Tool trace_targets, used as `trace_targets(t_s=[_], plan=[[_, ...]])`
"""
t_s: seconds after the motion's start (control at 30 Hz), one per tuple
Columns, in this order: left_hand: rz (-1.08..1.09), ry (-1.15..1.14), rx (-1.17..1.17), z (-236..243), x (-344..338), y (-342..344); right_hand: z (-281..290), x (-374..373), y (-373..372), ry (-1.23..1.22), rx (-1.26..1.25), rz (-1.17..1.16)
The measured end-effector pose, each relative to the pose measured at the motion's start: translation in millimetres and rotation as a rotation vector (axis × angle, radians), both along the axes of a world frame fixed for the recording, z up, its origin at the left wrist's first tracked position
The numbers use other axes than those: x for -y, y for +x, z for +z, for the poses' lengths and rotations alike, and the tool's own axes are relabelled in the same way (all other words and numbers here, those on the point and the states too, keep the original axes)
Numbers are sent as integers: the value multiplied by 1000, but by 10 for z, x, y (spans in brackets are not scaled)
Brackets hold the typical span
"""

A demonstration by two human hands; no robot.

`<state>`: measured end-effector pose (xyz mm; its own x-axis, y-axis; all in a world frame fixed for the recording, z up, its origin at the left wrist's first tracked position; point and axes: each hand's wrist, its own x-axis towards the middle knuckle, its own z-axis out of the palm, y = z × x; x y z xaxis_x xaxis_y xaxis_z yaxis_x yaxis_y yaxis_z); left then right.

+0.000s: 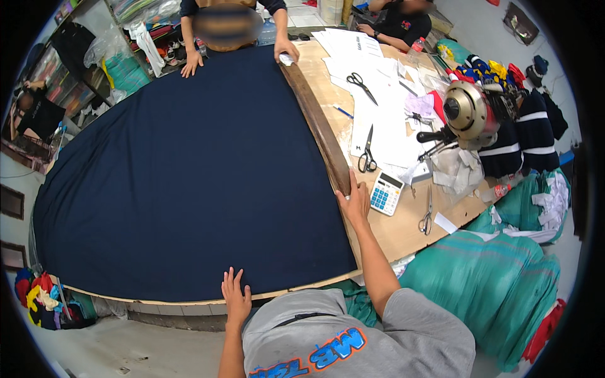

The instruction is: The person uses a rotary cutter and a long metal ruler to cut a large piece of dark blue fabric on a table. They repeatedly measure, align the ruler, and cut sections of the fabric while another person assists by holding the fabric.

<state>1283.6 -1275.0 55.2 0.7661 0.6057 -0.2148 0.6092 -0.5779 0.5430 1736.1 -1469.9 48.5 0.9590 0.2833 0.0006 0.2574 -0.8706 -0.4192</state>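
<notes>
A large navy cloth [183,183] covers most of the table. A long dark wooden bar [319,126] lies along its right edge. My right hand [357,203] grips the near end of this bar. My left hand [236,296] is open, fingers spread at the cloth's near edge. Across the table a co-worker's hand [285,49] holds the bar's far end, with their other hand [192,63] resting on the cloth. Just right of my right hand are a calculator [386,194] and black scissors [368,160].
Paper sheets [353,57], more scissors [362,88] and a cutting machine [469,113] occupy the table's right side. Green wrapped bundles [479,290] flank it at the lower right. Colourful cloth [44,296] is piled at the lower left. Other people [403,25] are at the back and left.
</notes>
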Motion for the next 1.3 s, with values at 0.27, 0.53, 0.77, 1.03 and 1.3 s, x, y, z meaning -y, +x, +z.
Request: trace_targets(t_s=[0.27,0.53,0.77,1.03,1.3], plan=[[-42,-49,72,13,-181,-160,491,-655,-659,-34,69,92],[28,-185,322,124,-480,-849,-177,-760,-955,-195,318,50],[324,-342,406,84,-1256,-2377,32,-1689,-2883,29,428,351],[715,-473,213,106,-2103,-4391,77,-4070,-5629,194,89,1027],[710,-556,990,2137,-2711,-5337,-454,-4966,-6321,-69,246,889]])
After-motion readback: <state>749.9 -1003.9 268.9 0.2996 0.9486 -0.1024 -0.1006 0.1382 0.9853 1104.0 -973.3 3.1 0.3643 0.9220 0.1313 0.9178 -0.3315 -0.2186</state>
